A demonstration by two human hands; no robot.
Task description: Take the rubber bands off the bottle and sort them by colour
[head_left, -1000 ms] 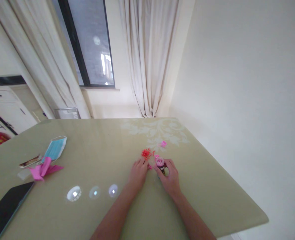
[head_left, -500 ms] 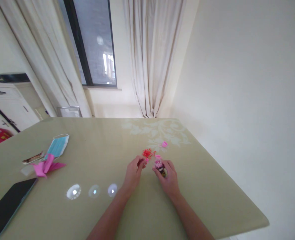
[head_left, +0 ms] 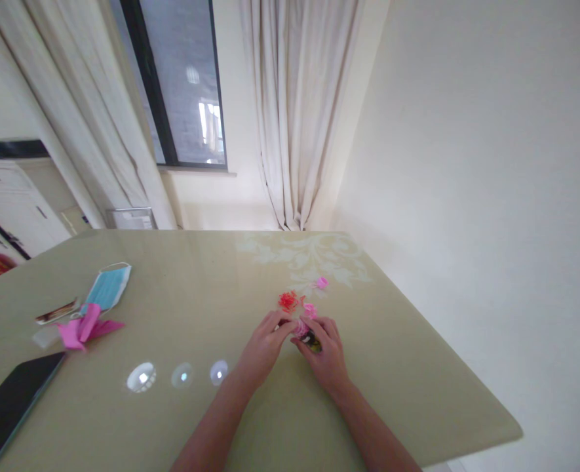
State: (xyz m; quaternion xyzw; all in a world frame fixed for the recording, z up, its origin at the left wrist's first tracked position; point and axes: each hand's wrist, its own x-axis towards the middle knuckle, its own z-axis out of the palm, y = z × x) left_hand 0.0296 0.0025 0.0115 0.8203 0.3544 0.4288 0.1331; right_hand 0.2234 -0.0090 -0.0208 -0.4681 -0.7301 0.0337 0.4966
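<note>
A glossy olive-green table (head_left: 181, 282) fills the lower view, a pale floral pattern (head_left: 314, 252) running across its far right part and three round light reflections (head_left: 141, 377) showing on its near left. Near the middle, just above the tabletop or resting on it (which one cannot be told), is a small dark bottle (head_left: 313, 341) with a ruffled pink top (head_left: 300, 329), tilted toward the left. The right hand (head_left: 326, 354) grips the bottle between thumb and fingers; the left hand (head_left: 264, 344) has its fingertips at the pink top, though whether they pinch anything is too small to tell.

Just beyond the hands lie a heap of red shreds (head_left: 287, 301) and a pink piece (head_left: 310, 310), with another pink piece (head_left: 322, 283) farther off. On the left are a blue face mask (head_left: 107, 288), a folded pink paper crane (head_left: 87, 328) touching it, and a black phone (head_left: 17, 400).

Behind stand a dark-framed window (head_left: 184, 85), cream curtains (head_left: 294, 118), a white cabinet (head_left: 19, 203) and, at right, a plain pale wall (head_left: 491, 164).
</note>
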